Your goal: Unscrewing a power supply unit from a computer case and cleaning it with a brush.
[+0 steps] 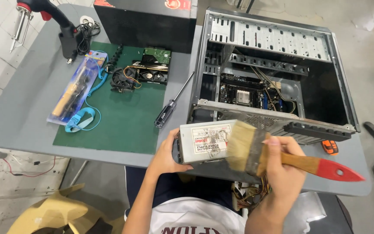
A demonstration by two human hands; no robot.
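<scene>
My left hand (164, 157) grips the left end of a grey metal power supply box (202, 143), held over the table's near edge. A bundle of coloured wires (249, 193) hangs below the box. My right hand (284, 171) holds a wide paintbrush (256, 149) with a wooden handle and red tip. Its pale bristles rest on the right part of the box's top face, over its label.
An open computer case (273, 73) lies on its side on the grey table (18, 117), motherboard visible inside. A green mat (122, 125) carries a cooling fan (122, 80), a hard drive, a packaged soldering iron and a blue wrist strap. A black-handled screwdriver (172, 104) lies beside the case.
</scene>
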